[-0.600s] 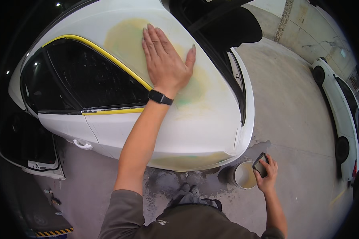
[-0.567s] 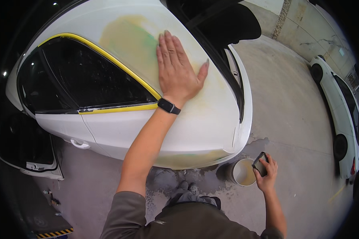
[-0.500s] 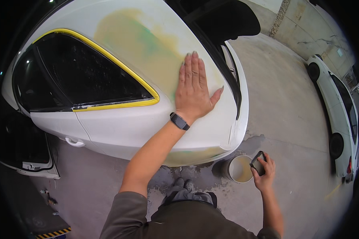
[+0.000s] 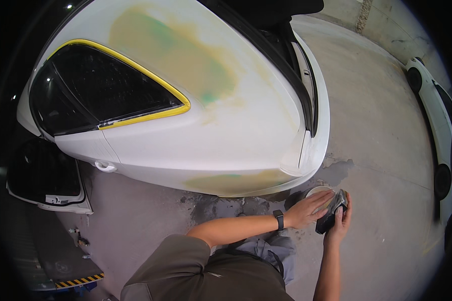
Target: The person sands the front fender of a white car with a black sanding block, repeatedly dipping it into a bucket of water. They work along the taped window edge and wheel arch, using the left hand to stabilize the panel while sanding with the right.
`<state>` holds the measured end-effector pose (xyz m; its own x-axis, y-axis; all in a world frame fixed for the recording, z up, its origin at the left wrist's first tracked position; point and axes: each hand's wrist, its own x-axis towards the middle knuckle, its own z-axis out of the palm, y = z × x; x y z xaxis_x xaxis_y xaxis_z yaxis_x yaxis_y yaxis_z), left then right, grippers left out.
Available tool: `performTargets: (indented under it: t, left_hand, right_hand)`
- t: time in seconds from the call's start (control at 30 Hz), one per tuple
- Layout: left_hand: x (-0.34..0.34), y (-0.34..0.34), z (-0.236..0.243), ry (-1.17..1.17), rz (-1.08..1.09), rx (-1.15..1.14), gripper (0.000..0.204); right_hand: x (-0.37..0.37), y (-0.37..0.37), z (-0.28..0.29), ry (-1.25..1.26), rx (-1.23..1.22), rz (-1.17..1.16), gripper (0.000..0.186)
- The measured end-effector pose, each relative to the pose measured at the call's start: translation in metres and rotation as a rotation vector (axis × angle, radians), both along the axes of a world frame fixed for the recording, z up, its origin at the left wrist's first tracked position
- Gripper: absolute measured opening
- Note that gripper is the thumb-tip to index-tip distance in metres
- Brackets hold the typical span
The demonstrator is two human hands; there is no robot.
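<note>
My right hand (image 4: pixel 340 223) grips a dark, shiny, folded sheet that looks like wet sandpaper (image 4: pixel 328 222), thumb across its face. My left hand (image 4: pixel 309 208), a black watch on its wrist, reaches across with fingers stretched out toward the sheet's near face; whether the fingertips touch it I cannot tell. Both hands are over a bucket (image 4: pixel 318 190), mostly hidden beneath them. Ahead stands a white car (image 4: pixel 206 145) with tan and green sanded patches (image 4: pixel 186 62) on its rear pillar and another patch (image 4: pixel 236 181) low on its rear side.
Yellow tape (image 4: pixel 145 116) borders the car's dark side window. At the left lies a detached car door (image 4: pixel 47 175) beside a platform with a striped edge (image 4: pixel 80 281). Wet stains (image 4: pixel 336 173) mark the concrete floor. Another white car (image 4: pixel 439 130) stands far right.
My left hand has left the car's rear panel and come down right, next to the sheet. The sheet in my right hand has turned. The view has shifted.
</note>
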<state>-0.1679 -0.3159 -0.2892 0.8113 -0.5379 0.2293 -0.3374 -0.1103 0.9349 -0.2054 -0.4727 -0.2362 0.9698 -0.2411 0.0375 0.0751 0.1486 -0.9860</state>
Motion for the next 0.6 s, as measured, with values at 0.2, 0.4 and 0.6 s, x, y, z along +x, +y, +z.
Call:
performTargets:
  t: [0.2,0.4,0.6]
  left_hand:
    - [0.009,-0.092,-0.026,0.204,0.179,-0.105,0.081]
    - [0.034,-0.178,-0.087,0.475,0.426,-0.134,0.072]
    - [0.031,-0.230,-0.125,0.689,0.279,0.102,0.061]
  right_hand:
    - [0.034,-0.064,-0.071,0.125,0.733,0.159,0.057]
    - [0.055,-0.181,-0.124,0.394,1.046,0.309,0.055]
    - [0.061,-0.244,-0.164,0.418,1.089,0.317,0.058]
